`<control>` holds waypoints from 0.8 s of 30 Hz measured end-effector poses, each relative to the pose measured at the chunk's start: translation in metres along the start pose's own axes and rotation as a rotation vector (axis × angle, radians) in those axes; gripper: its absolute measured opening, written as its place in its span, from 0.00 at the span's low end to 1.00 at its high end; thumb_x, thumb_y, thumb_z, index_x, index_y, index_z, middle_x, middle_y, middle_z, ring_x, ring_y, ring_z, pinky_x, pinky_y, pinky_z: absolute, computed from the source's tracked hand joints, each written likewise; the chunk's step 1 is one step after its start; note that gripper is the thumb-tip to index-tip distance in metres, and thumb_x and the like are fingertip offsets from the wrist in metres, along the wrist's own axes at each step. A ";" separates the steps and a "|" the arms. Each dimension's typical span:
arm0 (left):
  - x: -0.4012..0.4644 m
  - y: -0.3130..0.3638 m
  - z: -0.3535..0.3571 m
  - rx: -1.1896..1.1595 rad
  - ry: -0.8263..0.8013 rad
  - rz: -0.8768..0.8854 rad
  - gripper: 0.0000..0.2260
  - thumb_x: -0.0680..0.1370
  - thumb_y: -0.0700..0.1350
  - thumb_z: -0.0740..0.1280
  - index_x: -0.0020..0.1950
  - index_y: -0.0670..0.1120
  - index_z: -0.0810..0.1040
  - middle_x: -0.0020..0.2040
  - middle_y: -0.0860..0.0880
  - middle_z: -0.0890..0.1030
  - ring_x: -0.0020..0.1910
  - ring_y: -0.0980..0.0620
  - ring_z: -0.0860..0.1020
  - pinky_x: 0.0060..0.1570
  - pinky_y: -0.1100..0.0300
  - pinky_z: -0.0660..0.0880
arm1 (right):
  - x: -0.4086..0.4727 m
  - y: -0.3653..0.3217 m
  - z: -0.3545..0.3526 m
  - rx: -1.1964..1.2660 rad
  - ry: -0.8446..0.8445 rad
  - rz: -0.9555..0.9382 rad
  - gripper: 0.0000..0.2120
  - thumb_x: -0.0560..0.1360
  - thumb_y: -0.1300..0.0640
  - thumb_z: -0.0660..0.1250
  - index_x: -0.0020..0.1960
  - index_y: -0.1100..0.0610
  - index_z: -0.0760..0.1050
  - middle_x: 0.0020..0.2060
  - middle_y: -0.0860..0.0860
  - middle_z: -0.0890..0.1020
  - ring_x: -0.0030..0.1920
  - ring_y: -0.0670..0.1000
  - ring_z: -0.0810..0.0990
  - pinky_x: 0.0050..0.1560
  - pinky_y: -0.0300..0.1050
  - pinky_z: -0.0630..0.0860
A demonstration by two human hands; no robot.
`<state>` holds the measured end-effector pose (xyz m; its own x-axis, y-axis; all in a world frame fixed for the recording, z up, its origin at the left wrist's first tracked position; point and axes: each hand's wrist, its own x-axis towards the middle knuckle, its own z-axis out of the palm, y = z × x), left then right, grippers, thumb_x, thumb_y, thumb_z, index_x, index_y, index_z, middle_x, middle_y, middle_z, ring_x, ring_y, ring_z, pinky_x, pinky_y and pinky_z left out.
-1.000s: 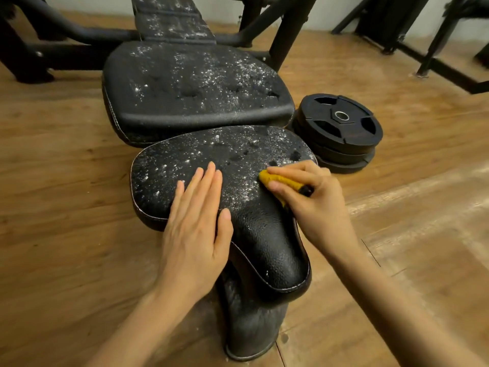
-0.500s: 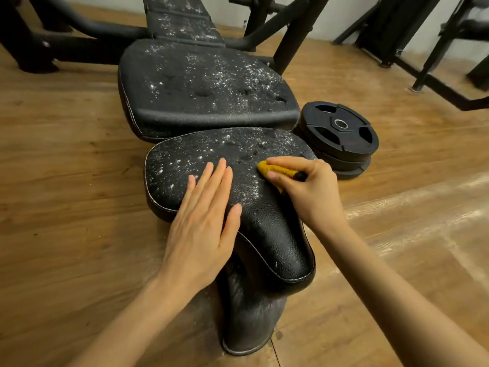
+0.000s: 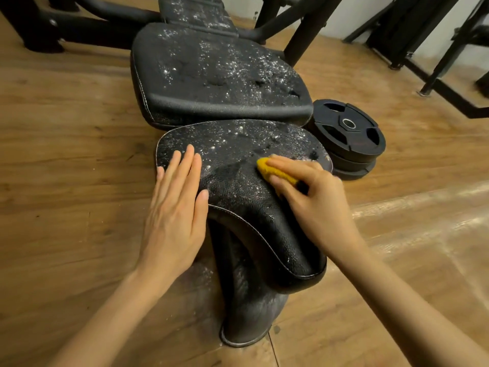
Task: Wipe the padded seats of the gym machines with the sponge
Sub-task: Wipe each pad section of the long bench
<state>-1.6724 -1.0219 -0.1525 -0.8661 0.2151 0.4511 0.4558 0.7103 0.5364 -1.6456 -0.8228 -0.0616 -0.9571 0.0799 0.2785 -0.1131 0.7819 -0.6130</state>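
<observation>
**On the near seat pad, sponge under the right hand**

On the black seat pad (image 3: pixel 246 207), toward its right side: yellow sponge (image 3: pixel 275 172), pressed down against the leather. Pinched there by the right hand (image 3: pixel 315 205), fingers curled over the top, thumb tucked against the near edge, only the front corner of the sponge left showing. Just left of it, a darker patch of leather, with white specks scattered thickly across the far half of the pad. Laid flat on the pad's left edge: left hand (image 3: pixel 174 215), fingers straight and close together, holding nothing. Beyond the seat, nearly touching it, a larger back pad (image 3: pixel 211 75), speckled white as well. Stacked on the wooden floor (image 3: pixel 66 181) just right of both pads: black weight plates (image 3: pixel 349 136). Farther back, dark frame tubes (image 3: pixel 304 35).
</observation>
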 end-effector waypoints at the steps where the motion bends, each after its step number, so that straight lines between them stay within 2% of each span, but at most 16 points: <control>1: 0.000 -0.001 0.000 -0.004 0.001 0.000 0.24 0.84 0.47 0.50 0.79 0.42 0.55 0.80 0.48 0.55 0.79 0.53 0.49 0.78 0.54 0.44 | -0.021 -0.002 -0.005 0.003 -0.011 -0.031 0.13 0.74 0.56 0.71 0.59 0.50 0.81 0.59 0.43 0.81 0.62 0.37 0.75 0.65 0.32 0.68; 4: 0.001 0.001 0.003 -0.019 0.021 -0.008 0.24 0.84 0.47 0.51 0.79 0.42 0.55 0.80 0.47 0.55 0.79 0.52 0.50 0.78 0.54 0.43 | -0.064 -0.009 -0.016 0.059 -0.066 -0.118 0.16 0.73 0.57 0.70 0.60 0.50 0.80 0.62 0.42 0.79 0.67 0.41 0.73 0.69 0.39 0.67; 6: 0.000 0.003 0.003 -0.020 0.025 -0.014 0.24 0.84 0.47 0.51 0.79 0.41 0.55 0.80 0.47 0.55 0.79 0.51 0.50 0.78 0.54 0.43 | -0.046 -0.009 -0.012 0.067 -0.078 -0.111 0.15 0.73 0.59 0.71 0.59 0.49 0.81 0.61 0.42 0.80 0.67 0.41 0.73 0.70 0.42 0.67; 11: 0.000 0.001 0.001 0.004 0.007 -0.004 0.24 0.84 0.47 0.51 0.79 0.42 0.55 0.80 0.48 0.55 0.79 0.52 0.50 0.78 0.53 0.44 | 0.014 -0.016 0.017 -0.044 -0.077 -0.050 0.12 0.75 0.57 0.71 0.58 0.50 0.81 0.59 0.47 0.81 0.66 0.44 0.74 0.69 0.38 0.66; 14: 0.000 -0.001 0.000 0.002 0.003 0.009 0.24 0.84 0.47 0.51 0.79 0.41 0.55 0.80 0.47 0.55 0.79 0.52 0.50 0.78 0.52 0.45 | -0.034 -0.016 0.001 -0.054 -0.102 -0.085 0.14 0.75 0.56 0.70 0.60 0.50 0.80 0.62 0.45 0.79 0.68 0.45 0.72 0.71 0.47 0.66; 16: -0.001 -0.001 0.001 -0.001 0.002 0.008 0.24 0.84 0.47 0.51 0.79 0.41 0.55 0.80 0.47 0.55 0.79 0.52 0.49 0.78 0.52 0.44 | -0.070 -0.019 -0.011 -0.073 -0.123 -0.172 0.15 0.74 0.56 0.68 0.61 0.50 0.80 0.63 0.44 0.78 0.69 0.44 0.71 0.71 0.49 0.66; 18: -0.001 0.000 0.001 -0.010 0.011 0.001 0.24 0.84 0.47 0.52 0.79 0.42 0.55 0.80 0.47 0.55 0.79 0.52 0.49 0.78 0.53 0.44 | -0.067 -0.016 -0.011 -0.087 -0.109 -0.195 0.14 0.75 0.56 0.67 0.59 0.51 0.81 0.62 0.44 0.79 0.68 0.44 0.72 0.71 0.46 0.66; 20: 0.000 0.001 0.001 -0.015 0.007 -0.004 0.24 0.84 0.47 0.51 0.79 0.42 0.55 0.80 0.48 0.54 0.79 0.52 0.49 0.78 0.53 0.43 | -0.031 -0.017 0.001 -0.078 -0.086 -0.150 0.12 0.75 0.56 0.68 0.57 0.52 0.82 0.58 0.46 0.82 0.65 0.42 0.74 0.69 0.35 0.65; 22: -0.001 0.000 0.000 -0.010 -0.002 -0.001 0.24 0.84 0.47 0.51 0.79 0.42 0.55 0.80 0.48 0.54 0.79 0.52 0.49 0.78 0.53 0.43 | 0.008 -0.016 0.015 -0.151 -0.054 -0.115 0.10 0.75 0.58 0.70 0.55 0.54 0.83 0.54 0.49 0.83 0.59 0.46 0.77 0.61 0.22 0.62; 24: -0.001 -0.001 -0.001 -0.003 -0.009 0.012 0.25 0.84 0.48 0.51 0.79 0.42 0.55 0.80 0.48 0.54 0.79 0.52 0.49 0.78 0.53 0.44 | 0.019 -0.015 0.019 -0.209 -0.058 -0.083 0.09 0.76 0.57 0.70 0.56 0.56 0.83 0.51 0.52 0.81 0.55 0.51 0.76 0.55 0.23 0.62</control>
<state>-1.6720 -1.0237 -0.1523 -0.8624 0.2302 0.4509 0.4671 0.7055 0.5330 -1.6667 -0.8450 -0.0608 -0.9613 -0.0207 0.2747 -0.1399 0.8957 -0.4220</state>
